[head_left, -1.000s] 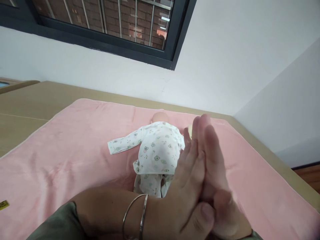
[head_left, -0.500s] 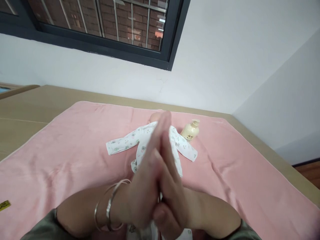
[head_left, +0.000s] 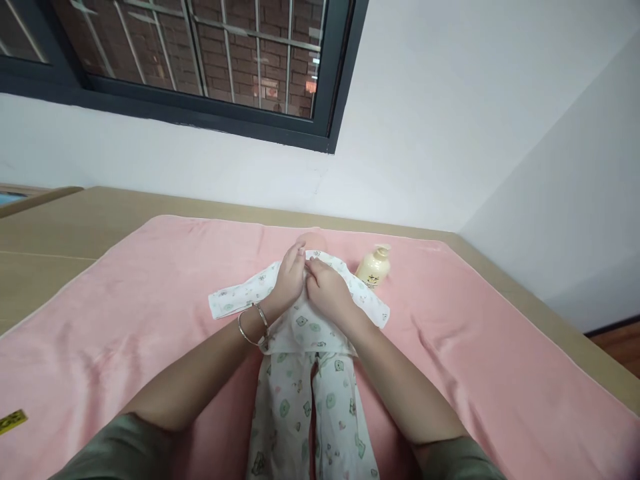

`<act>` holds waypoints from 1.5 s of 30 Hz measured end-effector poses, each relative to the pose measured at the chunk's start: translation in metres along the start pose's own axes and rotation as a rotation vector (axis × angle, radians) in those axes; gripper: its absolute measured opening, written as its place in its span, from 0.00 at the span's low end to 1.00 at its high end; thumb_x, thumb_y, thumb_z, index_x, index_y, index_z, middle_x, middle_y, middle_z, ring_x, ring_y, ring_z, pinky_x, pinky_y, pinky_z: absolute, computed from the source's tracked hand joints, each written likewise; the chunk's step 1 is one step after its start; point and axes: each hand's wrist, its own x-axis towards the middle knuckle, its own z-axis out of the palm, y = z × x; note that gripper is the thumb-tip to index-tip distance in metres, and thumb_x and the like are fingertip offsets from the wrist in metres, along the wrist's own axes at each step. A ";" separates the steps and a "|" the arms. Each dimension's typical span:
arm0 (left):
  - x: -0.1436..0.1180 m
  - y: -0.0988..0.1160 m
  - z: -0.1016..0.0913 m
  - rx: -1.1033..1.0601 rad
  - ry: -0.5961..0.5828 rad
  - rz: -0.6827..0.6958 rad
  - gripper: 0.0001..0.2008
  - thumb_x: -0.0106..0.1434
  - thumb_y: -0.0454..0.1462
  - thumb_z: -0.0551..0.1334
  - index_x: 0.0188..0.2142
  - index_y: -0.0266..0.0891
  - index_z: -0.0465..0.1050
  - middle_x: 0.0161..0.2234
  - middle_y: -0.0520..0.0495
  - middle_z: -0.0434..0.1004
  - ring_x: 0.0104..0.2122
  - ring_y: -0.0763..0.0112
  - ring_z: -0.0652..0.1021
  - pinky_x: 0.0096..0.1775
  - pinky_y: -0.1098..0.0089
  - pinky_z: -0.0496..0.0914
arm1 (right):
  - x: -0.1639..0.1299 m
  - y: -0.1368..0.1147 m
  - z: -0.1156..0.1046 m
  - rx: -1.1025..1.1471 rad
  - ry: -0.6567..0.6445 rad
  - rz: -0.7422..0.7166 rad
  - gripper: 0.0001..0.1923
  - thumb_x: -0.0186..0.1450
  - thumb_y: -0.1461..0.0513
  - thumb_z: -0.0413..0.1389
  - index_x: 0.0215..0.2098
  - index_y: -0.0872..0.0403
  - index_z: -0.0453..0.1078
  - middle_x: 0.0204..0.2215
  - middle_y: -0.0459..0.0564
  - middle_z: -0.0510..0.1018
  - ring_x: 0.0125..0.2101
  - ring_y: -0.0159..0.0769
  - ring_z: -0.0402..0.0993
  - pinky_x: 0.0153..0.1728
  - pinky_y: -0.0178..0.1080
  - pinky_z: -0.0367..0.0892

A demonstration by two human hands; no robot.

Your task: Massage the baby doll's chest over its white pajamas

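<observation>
- Across the beige table (head_left: 60, 227), a pink blanket (head_left: 125, 320) lies spread flat and covers most of the surface.
- On the middle of the blanket lies a baby doll (head_left: 311, 241), head towards the wall, dressed in a white printed sleepsuit (head_left: 305, 373); its sleeves stretch out to either side and its legs run towards the camera.
- Both forearms reach in from the bottom edge, in olive sleeves, and meet over the doll's chest.
- The left hand (head_left: 290, 280) rests on the sleepsuit just under the doll's chin, fingers curled down onto the cloth at the collar; whether it pinches the fabric I cannot tell. Two thin metal bangles (head_left: 251, 322) sit on that wrist.
- The right hand (head_left: 327, 288) lies touching the left, fingers bent onto the same spot of the collar; its hold on the cloth is likewise unclear.
- A small cream bottle (head_left: 373, 265) stands upright on the blanket, just beside the doll's far sleeve.
- A yellow tag (head_left: 12, 421) lies at the blanket's near left edge.
</observation>
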 end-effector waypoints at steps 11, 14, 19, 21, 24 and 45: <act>-0.002 -0.022 0.002 0.073 0.092 -0.028 0.15 0.70 0.42 0.52 0.47 0.39 0.73 0.51 0.41 0.80 0.55 0.60 0.77 0.59 0.57 0.69 | 0.013 0.030 0.017 -0.261 -0.010 0.183 0.29 0.75 0.54 0.45 0.68 0.64 0.61 0.68 0.66 0.64 0.68 0.52 0.58 0.68 0.52 0.53; -0.007 -0.023 0.002 0.104 0.102 -0.011 0.15 0.70 0.42 0.52 0.47 0.39 0.73 0.51 0.41 0.80 0.54 0.59 0.77 0.59 0.57 0.69 | 0.003 0.016 0.024 -0.374 -0.010 0.190 0.31 0.76 0.57 0.43 0.69 0.70 0.56 0.67 0.72 0.62 0.69 0.57 0.57 0.68 0.54 0.52; -0.011 -0.031 -0.003 0.126 0.087 -0.018 0.16 0.69 0.42 0.53 0.51 0.39 0.72 0.53 0.40 0.79 0.55 0.58 0.77 0.59 0.55 0.69 | 0.006 0.020 0.021 -0.289 -0.103 -0.061 0.27 0.75 0.61 0.43 0.70 0.59 0.59 0.71 0.57 0.60 0.72 0.50 0.50 0.70 0.52 0.47; -0.013 -0.034 -0.007 0.152 0.066 -0.007 0.17 0.69 0.41 0.54 0.53 0.39 0.72 0.55 0.39 0.78 0.56 0.57 0.76 0.60 0.53 0.68 | 0.013 0.031 0.014 -0.222 -0.128 -0.028 0.27 0.76 0.58 0.43 0.70 0.57 0.60 0.71 0.55 0.58 0.72 0.48 0.50 0.70 0.50 0.48; -0.016 -0.040 -0.010 0.201 0.027 0.039 0.17 0.69 0.41 0.53 0.54 0.40 0.71 0.57 0.39 0.76 0.59 0.56 0.74 0.62 0.52 0.66 | 0.017 0.039 0.009 -0.226 -0.112 0.132 0.31 0.76 0.53 0.42 0.71 0.61 0.57 0.71 0.60 0.57 0.71 0.50 0.52 0.69 0.51 0.49; -0.007 -0.048 -0.009 0.565 -0.089 0.150 0.22 0.69 0.43 0.51 0.55 0.35 0.72 0.59 0.33 0.74 0.62 0.51 0.70 0.67 0.45 0.56 | 0.012 0.029 0.020 -0.389 -0.005 0.212 0.28 0.76 0.59 0.41 0.68 0.68 0.60 0.65 0.71 0.67 0.67 0.51 0.61 0.67 0.51 0.53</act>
